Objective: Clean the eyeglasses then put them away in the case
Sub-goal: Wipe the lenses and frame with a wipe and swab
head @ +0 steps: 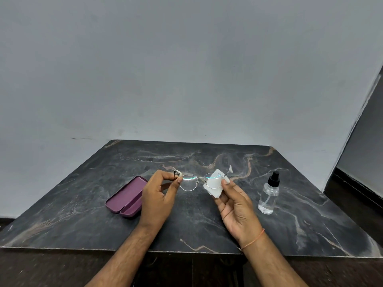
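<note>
Thin-framed eyeglasses [189,182] with clear lenses are held up above the dark table, between both hands. My left hand [158,198] pinches the left end of the frame near its hinge. My right hand [236,206] holds a white cleaning cloth [214,185] wrapped over the right lens, thumb pressing on the front. A purple eyeglass case [127,197] lies open on the table to the left, partly hidden behind my left hand.
A clear spray bottle [269,196] with a black nozzle stands upright to the right of my right hand. The dark marble table [83,220] ends at a grey wall behind and has a near edge just under my forearms.
</note>
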